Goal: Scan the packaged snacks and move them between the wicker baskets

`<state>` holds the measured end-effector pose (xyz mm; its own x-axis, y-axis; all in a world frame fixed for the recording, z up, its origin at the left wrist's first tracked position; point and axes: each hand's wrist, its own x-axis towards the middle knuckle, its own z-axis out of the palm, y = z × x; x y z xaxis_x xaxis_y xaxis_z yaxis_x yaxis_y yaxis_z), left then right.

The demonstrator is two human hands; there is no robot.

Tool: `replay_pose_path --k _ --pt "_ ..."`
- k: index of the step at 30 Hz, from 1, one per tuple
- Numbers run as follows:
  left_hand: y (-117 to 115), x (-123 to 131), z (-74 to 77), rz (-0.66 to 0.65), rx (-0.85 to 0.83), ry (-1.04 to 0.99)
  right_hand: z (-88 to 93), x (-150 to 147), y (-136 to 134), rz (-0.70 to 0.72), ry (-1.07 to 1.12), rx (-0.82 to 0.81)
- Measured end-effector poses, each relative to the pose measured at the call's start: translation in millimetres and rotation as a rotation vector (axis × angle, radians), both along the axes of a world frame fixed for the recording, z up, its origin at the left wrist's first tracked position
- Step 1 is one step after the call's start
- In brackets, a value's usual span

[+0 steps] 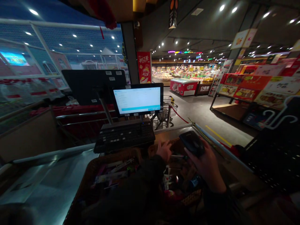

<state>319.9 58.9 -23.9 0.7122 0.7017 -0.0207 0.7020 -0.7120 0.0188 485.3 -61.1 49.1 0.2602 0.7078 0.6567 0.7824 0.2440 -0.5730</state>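
Note:
My right hand (207, 162) is closed around a dark handheld barcode scanner (191, 142), held above the right-hand basket. My left hand (164, 151) reaches over the far left part of that basket, its fingers apart, with nothing visible in them. Under both hands lies the right woven basket (191, 197), filled with small packaged goods, among them a blue-wrapped item (194, 182). To its left stands another brown basket (90, 167), holding several slim packets (114, 170). My dark left sleeve covers part of both baskets.
Beyond the baskets stand a black keyboard (125, 135), a lit monitor (138, 100) and a second screen seen from behind (93, 87). A metal counter (51, 178) extends left. Shopping carts (164, 109) are behind the monitor. White hangers (278, 114) hang at the right.

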Motion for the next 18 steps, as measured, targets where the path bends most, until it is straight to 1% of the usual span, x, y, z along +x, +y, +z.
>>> replay_pose_path --k 1,3,6,8,9,11,13,18 --pt "1.5 -7.3 16.4 0.013 0.022 -0.034 0.3 -0.9 -0.3 0.001 -0.005 0.007" --pt "2.2 -25.0 50.3 0.063 0.123 -0.173 2.1 -4.7 -1.1 0.007 -0.015 0.022" --pt "-2.7 -56.4 97.8 0.147 0.222 -0.256 6.9 -15.0 -3.1 0.036 -0.043 0.070" --pt "-8.5 -77.0 122.9 0.181 0.351 -0.341 10.7 -24.2 -5.0 0.076 -0.068 0.095" --pt "-11.7 -86.6 133.1 0.195 0.401 -0.370 12.9 -29.3 -5.9 0.097 -0.080 0.101" --pt "-17.6 -103.5 149.0 0.222 0.477 -0.402 17.8 -40.2 -8.0 0.126 -0.091 0.104" --pt "-22.2 -118.2 160.2 0.247 0.514 -0.405 23.9 -52.0 -10.3 0.156 -0.097 0.115" --pt "-29.1 -150.8 179.2 0.275 0.538 -0.408 40.4 -83.3 -16.3 0.259 -0.127 0.119"
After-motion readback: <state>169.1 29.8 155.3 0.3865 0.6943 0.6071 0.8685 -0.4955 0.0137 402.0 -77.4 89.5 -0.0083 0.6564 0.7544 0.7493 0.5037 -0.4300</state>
